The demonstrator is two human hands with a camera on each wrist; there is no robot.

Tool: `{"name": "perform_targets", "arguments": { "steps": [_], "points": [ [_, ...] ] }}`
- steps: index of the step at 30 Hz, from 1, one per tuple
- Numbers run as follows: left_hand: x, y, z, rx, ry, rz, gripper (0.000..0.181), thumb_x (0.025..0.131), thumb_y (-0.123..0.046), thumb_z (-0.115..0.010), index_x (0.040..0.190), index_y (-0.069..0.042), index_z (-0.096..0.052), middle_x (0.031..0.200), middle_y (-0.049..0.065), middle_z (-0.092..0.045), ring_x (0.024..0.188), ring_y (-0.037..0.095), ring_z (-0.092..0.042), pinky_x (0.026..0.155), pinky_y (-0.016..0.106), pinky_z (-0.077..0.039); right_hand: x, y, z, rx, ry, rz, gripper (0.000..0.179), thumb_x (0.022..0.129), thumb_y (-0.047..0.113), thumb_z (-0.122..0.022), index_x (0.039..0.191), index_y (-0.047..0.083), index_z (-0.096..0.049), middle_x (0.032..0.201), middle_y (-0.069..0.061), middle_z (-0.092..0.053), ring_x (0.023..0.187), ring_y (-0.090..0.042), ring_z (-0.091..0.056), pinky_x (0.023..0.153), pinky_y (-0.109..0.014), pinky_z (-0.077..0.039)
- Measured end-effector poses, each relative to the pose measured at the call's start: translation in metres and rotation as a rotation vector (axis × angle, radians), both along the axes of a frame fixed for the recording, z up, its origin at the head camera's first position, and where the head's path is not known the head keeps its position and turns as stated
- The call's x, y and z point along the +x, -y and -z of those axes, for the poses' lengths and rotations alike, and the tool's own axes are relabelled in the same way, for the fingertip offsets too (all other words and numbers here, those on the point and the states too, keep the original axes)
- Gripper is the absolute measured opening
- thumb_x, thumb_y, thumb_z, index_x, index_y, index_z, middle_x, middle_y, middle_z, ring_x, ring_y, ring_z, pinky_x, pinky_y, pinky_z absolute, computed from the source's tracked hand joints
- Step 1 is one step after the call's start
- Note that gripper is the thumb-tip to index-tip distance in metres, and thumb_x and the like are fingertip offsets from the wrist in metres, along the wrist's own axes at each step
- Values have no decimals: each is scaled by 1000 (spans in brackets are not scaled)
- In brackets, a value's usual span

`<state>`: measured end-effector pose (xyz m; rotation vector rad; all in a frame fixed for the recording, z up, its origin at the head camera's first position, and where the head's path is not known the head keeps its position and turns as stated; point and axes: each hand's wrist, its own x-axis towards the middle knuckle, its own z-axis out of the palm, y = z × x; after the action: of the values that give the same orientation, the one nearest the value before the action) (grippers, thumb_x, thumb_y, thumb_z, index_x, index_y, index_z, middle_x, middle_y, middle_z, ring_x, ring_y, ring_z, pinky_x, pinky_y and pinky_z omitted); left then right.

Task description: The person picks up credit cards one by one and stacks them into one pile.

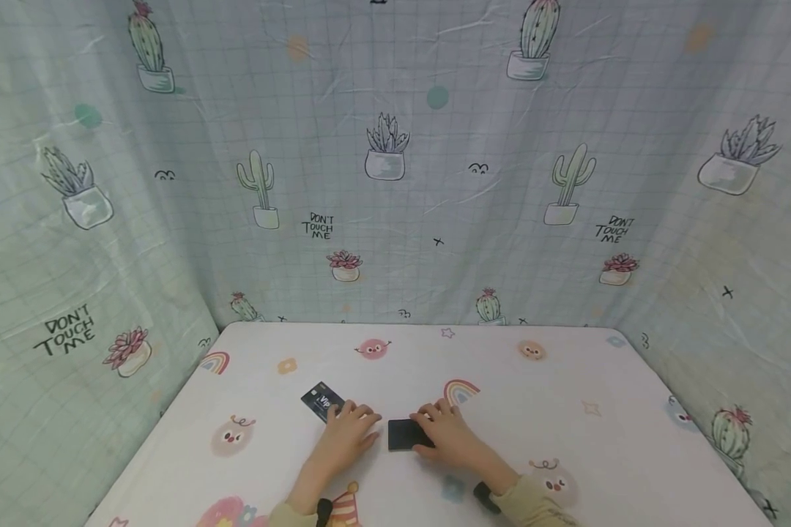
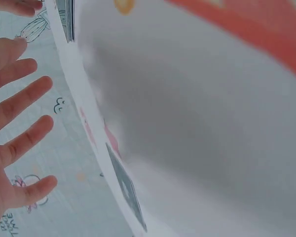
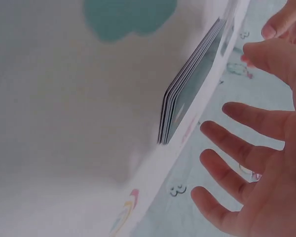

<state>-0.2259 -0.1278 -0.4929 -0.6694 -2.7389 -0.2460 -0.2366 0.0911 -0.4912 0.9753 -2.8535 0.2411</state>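
A small stack of dark cards [image 1: 403, 435] lies flat on the table, its layered edges plain in the right wrist view [image 3: 176, 98]. My right hand [image 1: 453, 438] hovers over the stack's right end with fingers spread, holding nothing. To the left lies a single black card [image 1: 320, 397] marked "VIP", turned at a slant. My left hand [image 1: 344, 439] is between this card and the stack, its fingers apart and clear of the table in the left wrist view. It overlaps the single card's lower right corner in the head view.
The white table [image 1: 534, 395] carries printed rainbows, faces and stars. A pale green curtain [image 1: 409, 241] with cactus prints hangs behind it and along both sides. Dark wrist straps [image 1: 485, 498] show at the sleeves.
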Motion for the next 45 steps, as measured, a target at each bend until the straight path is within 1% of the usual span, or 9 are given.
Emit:
{"name": "perform_targets", "arguments": {
  "steps": [6, 12, 15, 19, 24, 30, 35, 40, 45],
  "points": [
    [-1, 14, -1, 6, -78, 2, 23, 78, -23, -65, 101, -19, -64, 97, -4, -62, 91, 16, -49, 83, 49, -38, 2, 13, -2, -10, -30, 7, 47, 78, 38, -63, 117, 14, -55, 107, -1, -55, 92, -16, -41, 76, -39, -38],
    [-4, 31, -1, 33, -162, 39, 25, 76, -19, -67, 101, -17, -64, 97, -3, -62, 90, 16, -48, 81, 43, -37, 1, 25, -3, 17, -27, 35, 46, 79, 40, -61, 118, 16, -55, 109, 0, -55, 94, -17, -41, 77, -38, -35],
    [-6, 40, -1, 51, -177, 51, 25, 75, -18, -68, 100, -16, -64, 96, -2, -63, 89, 16, -49, 79, 44, -37, 1, 31, -3, 24, -16, 39, 46, 79, 41, -60, 118, 16, -55, 110, 0, -56, 95, -17, -41, 77, -37, -34],
    [-8, 55, 0, 50, -150, 46, 27, 75, -18, -69, 102, -14, -65, 96, -1, -63, 90, 18, -49, 80, 46, -36, 1, 39, -4, 29, -33, 32, 46, 79, 41, -60, 118, 16, -55, 110, -1, -56, 96, -18, -42, 76, -38, -35],
    [-12, 75, 2, 32, -127, 32, 29, 75, -18, -69, 104, -15, -64, 97, 0, -63, 91, 19, -50, 79, 46, -37, 2, 50, -6, 23, -85, 33, 46, 79, 41, -60, 117, 15, -56, 108, -1, -58, 95, -19, -44, 76, -38, -35],
    [-18, 96, 5, 4, -158, 17, 28, 76, -19, -68, 103, -14, -64, 97, 1, -63, 89, 17, -49, 76, 45, -38, 2, 64, -5, 6, -100, 62, 45, 81, 41, -58, 117, 15, -55, 107, -1, -59, 94, -18, -45, 78, -40, -35],
    [-24, 108, 4, -22, -184, -4, 31, 75, -19, -68, 104, -12, -63, 97, 2, -62, 90, 20, -49, 75, 46, -39, 1, 76, -4, -24, -104, 82, 44, 82, 40, -57, 117, 14, -55, 106, 0, -59, 92, -17, -43, 78, -39, -33],
    [-31, 113, 3, -53, -124, -31, 36, 77, -22, -67, 111, -12, -61, 105, 3, -60, 95, 21, -49, 78, 47, -38, -1, 88, -5, -13, -118, 103, 43, 81, 40, -58, 115, 13, -56, 104, -2, -60, 92, -19, -43, 78, -39, -33],
    [-38, 118, 4, -50, -51, -44, 40, 78, -21, -66, 115, -11, -58, 111, 6, -58, 101, 25, -48, 83, 54, -37, -5, 101, -4, 3, -125, 120, 44, 81, 40, -58, 114, 11, -56, 102, -3, -60, 92, -21, -44, 78, -41, -33]
  ]
}}
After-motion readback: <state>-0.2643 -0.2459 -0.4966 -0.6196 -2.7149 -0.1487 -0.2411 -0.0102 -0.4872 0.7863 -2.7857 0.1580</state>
